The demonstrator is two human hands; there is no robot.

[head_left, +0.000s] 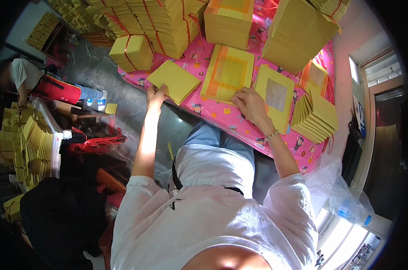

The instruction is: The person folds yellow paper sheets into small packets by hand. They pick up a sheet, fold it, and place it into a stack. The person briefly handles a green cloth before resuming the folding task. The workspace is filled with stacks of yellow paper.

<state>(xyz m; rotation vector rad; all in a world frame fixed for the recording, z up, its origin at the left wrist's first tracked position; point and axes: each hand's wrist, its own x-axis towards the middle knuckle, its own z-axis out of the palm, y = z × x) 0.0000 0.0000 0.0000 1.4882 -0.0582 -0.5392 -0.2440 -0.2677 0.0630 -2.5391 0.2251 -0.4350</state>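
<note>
Front edge of the pink counter point(212, 108) | left hand point(155, 97): fingers seemingly closed on plain yellow paper point(175, 82) there | right hand point(251, 104): fingers bunched by orange-bordered paper point(226, 74), grip unclear | likely positioning paper; next move seems to call for steady edges

One white T-shirt point(213, 220), short-sleeved, small black angular mark point(173, 204) on the front; black strap point(234, 191) at the waist; light-blue trousers point(205, 134); beaded bracelet point(272, 135) at right.

Left paper stack point(174, 82) on table point(213, 110) (bundles point(174, 29) behind)
</note>
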